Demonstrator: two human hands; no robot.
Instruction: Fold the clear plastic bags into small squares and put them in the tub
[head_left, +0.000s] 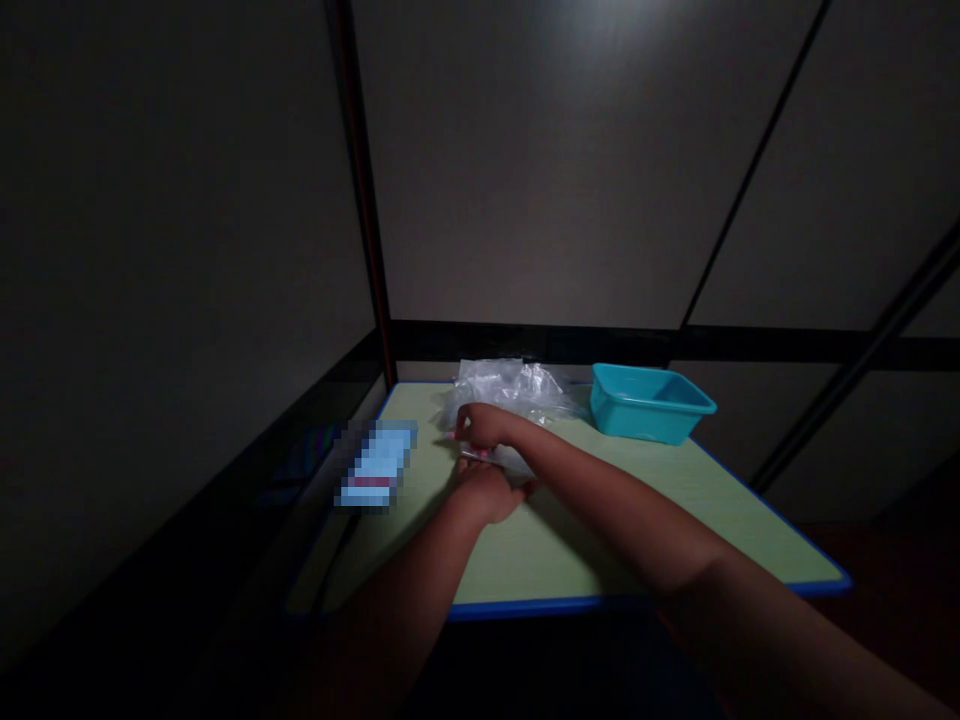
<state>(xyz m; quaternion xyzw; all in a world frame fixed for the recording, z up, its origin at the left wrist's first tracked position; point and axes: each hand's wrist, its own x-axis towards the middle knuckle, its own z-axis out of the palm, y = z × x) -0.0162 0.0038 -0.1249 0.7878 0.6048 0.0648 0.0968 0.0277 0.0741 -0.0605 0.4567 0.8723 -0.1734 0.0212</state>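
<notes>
My right hand [481, 427] is bent over the left one, its fingers curled downward in a pinch. Small pink spots show at its fingertips; whatever lies between them is too small to make out. My left hand [489, 492] rests low on the table, palm down, with its thumb stretched out to the right and its fingers pointing away from me. Between the two hands lies a flat piece of clear plastic [511, 460], partly covered by them. Just beyond, a crumpled heap of clear plastic bags [517, 385] lies at the table's far edge.
A turquoise plastic basin [646, 408] stands at the back right of the pale green table [600, 510], which has a blue rim. On the left is a blurred light-blue rectangle [379, 462]. Dark panelled walls close in behind and to the left.
</notes>
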